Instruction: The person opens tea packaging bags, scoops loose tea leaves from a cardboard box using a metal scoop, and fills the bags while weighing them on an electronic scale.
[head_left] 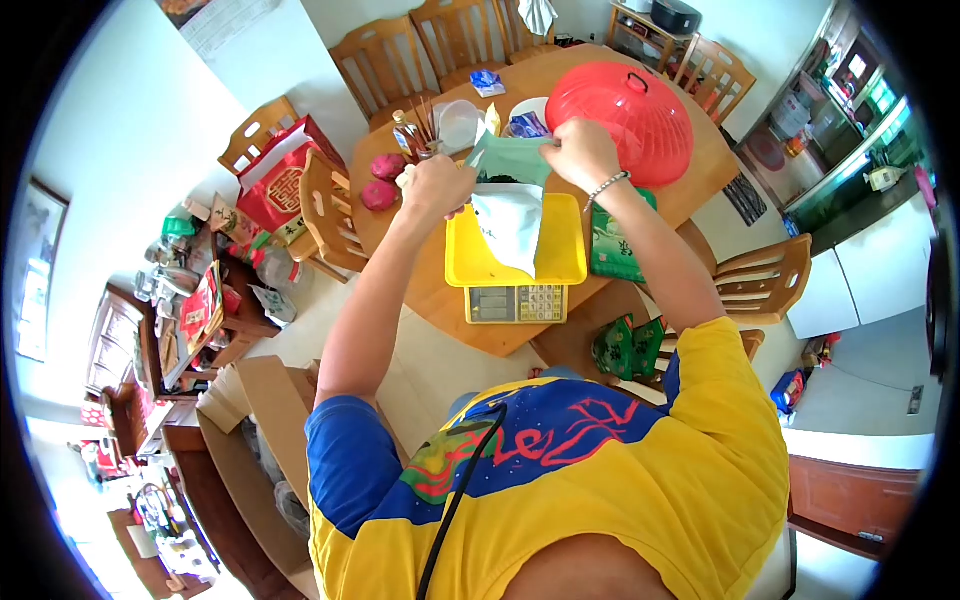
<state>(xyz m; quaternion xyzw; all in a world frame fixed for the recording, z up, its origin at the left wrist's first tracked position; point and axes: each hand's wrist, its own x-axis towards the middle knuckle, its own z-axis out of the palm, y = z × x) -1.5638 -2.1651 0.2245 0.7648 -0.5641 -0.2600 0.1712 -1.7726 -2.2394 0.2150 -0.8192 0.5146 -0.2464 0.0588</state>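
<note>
A pouch [510,222], white in front with a pale green back wall, is held upright with its mouth spread. Dark loose contents [502,180] show inside it; I cannot tell exactly what they are. My left hand [440,188] is closed on the pouch's left edge. At the upper right edge of the green wall, my right hand [583,153] pinches the rim, a beaded bracelet on its wrist. Under the pouch is the yellow tray [565,262] of a weighing scale [517,305], whose keypad and display face me. Whether the pouch's bottom rests on the tray is unclear.
On the wooden table [425,285] are a red mesh food cover [620,120], a green package [615,245], dragon fruits [380,195], a bottle [406,135] and a plastic container [459,125]. Wooden chairs surround it. An open cardboard box [275,415] stands lower left.
</note>
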